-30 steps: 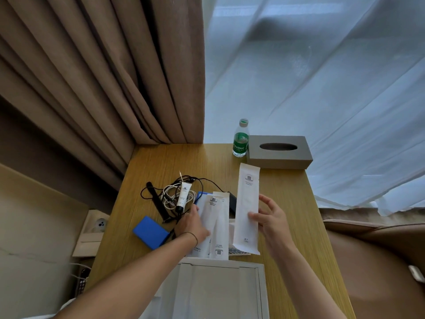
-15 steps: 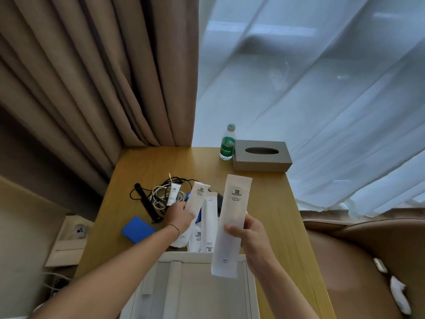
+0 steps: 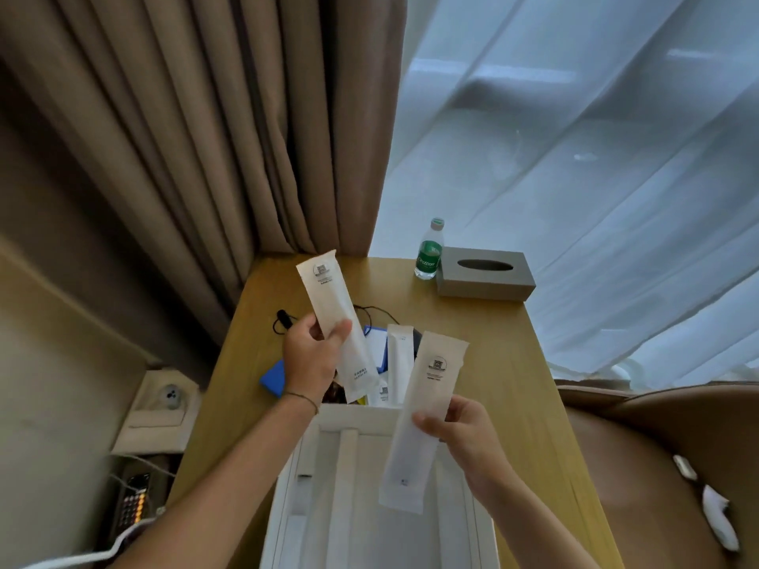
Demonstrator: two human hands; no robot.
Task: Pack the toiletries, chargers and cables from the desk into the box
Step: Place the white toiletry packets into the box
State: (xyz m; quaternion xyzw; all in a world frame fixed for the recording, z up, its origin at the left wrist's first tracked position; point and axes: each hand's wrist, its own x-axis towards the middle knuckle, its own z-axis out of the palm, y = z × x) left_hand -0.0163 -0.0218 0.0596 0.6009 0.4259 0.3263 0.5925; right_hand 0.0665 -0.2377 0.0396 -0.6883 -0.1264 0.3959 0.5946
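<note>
My left hand (image 3: 310, 359) grips a long white toiletry packet (image 3: 334, 318), lifted and tilted above the desk. My right hand (image 3: 462, 431) holds a second white toiletry packet (image 3: 425, 416) over the open white box (image 3: 283, 498) at the desk's near edge. A third white packet (image 3: 399, 363) lies flat on the wooden desk (image 3: 493, 363) beyond the box. Black cables (image 3: 283, 320) show behind my left hand, mostly hidden. A blue flat item (image 3: 274, 379) lies left of my left wrist.
A green-labelled water bottle (image 3: 429, 250) and a grey tissue box (image 3: 486, 273) stand at the desk's far right. Brown curtains hang at the left, sheer white curtains at the right. A brown seat (image 3: 665, 466) is at the right, a wall socket panel (image 3: 168, 398) at the left.
My left hand has picked a packet off the desk and raised it. My right hand has brought its packet nearer and lower, over the box. The camera has tilted.
</note>
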